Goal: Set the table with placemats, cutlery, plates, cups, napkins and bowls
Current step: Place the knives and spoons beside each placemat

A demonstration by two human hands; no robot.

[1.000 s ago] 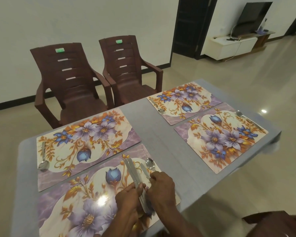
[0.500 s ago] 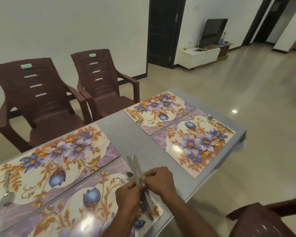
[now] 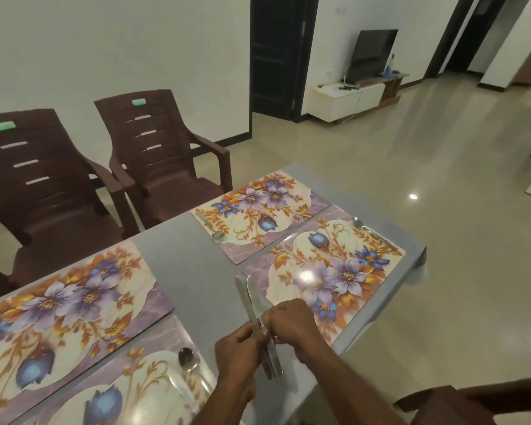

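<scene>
A: Where are the knives (image 3: 252, 305) held?

B: Both hands are clamped on the bundle, left hand (image 3: 236, 352) low on the handles, right hand (image 3: 290, 325) pinched higher; blades point away, over bare table (image 3: 181, 256).

A: Next mat?

B: The right near placemat (image 3: 325, 271) lies just right of the blades, so the right hand is judged nearer; long axis already runs near to far.

A: Counts?

B: Four placemats, four spoons (one per mat), at least two knives, two chairs (image 3: 154, 154) beyond.
</scene>
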